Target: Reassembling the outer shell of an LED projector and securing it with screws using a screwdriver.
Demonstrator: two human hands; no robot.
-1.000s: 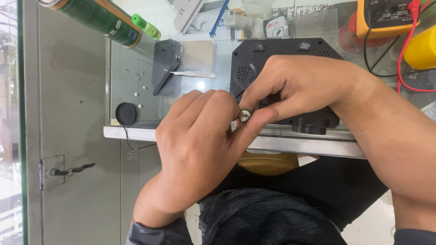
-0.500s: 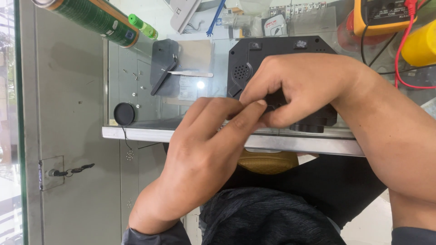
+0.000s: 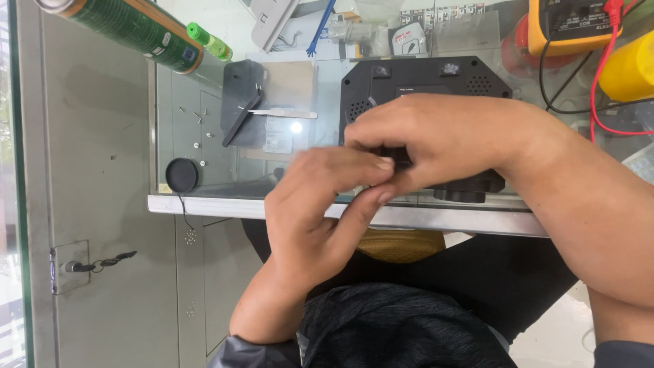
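We steady the black box (image 3: 426, 88) at the desk's (image 3: 470, 218) near edge: our right hand (image 3: 443, 140) lies curled over its matte plastic shell, our left hand (image 3: 320, 204) meets it, fingertips pinched together on something too hidden to name; tweezers (image 3: 289, 114) lie on the smooth glass top beside it

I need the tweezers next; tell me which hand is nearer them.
Left. The left hand sits just below and right of the tweezers; the right hand lies farther right, on the black device.

Bright even daylight, glass glare spot, hands perhaps slightly blurred.
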